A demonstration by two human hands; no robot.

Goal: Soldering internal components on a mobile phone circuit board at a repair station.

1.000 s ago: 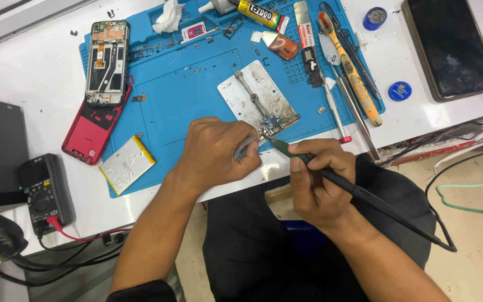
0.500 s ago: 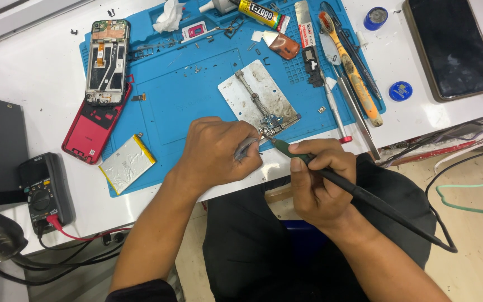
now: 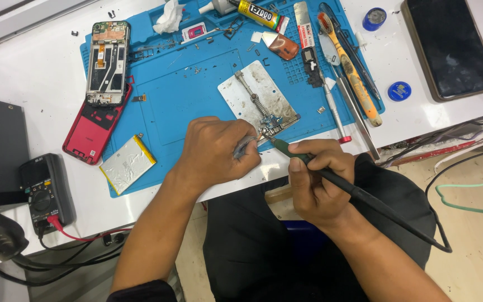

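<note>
White laminate desk (image 3: pixel 40 78) carries a blue silicone repair mat (image 3: pixel 197 95); at its 6 o'clock edge sits a scuffed metal clamp plate (image 3: pixel 252 95) gripping a small circuit board (image 3: pixel 268 124). Right hand (image 3: pixel 317 182) grasps a black corded soldering iron (image 3: pixel 359 193), tip at the board; left hand (image 3: pixel 216 151) pinches grey tweezers (image 3: pixel 245 146) beside it. Near that edge, a slip could scorch fingers or bridge pads. Open room lies at 9 o'clock.

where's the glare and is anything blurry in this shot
Head view: even overhead light; glare on the silver battery pack and the dark phone screen; soft shadows under the left hand and right hand; the soldering iron tip is sharp, no motion blur.
</note>
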